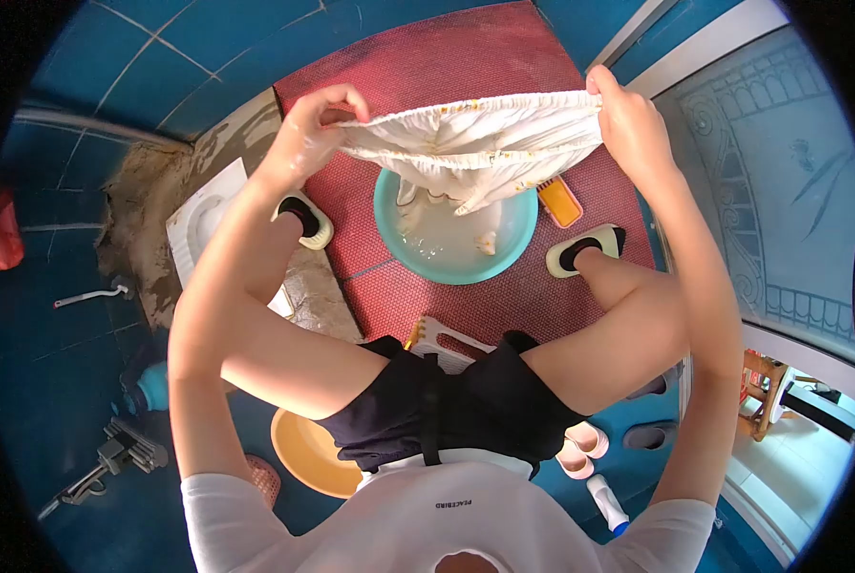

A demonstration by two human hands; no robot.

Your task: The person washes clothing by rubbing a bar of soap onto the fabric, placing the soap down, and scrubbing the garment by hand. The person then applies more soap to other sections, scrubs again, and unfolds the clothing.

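A wet-looking pair of white elastic-waist pants (504, 158) with small yellowish prints is stretched wide between my two hands. At its left end my left hand (315, 129) is closed, pinching the gathered waistband. My right hand (630, 124) grips the opposite end, fingers closed round the edge. The pants hang over a turquoise basin (456, 277) on the floor; their lower part overlaps its far rim in view. Inside the basin is cloudy water (437, 239) with some whitish cloth, partly hidden.
A yellow-orange scrubbing brush (561, 202) lies right of the basin on a red mat (418, 48). A tan basin (303, 454), pale slippers (580, 449) and a white bottle (606, 501) are behind. A squat toilet (203, 220) is at left, a glass door (771, 172) at right.
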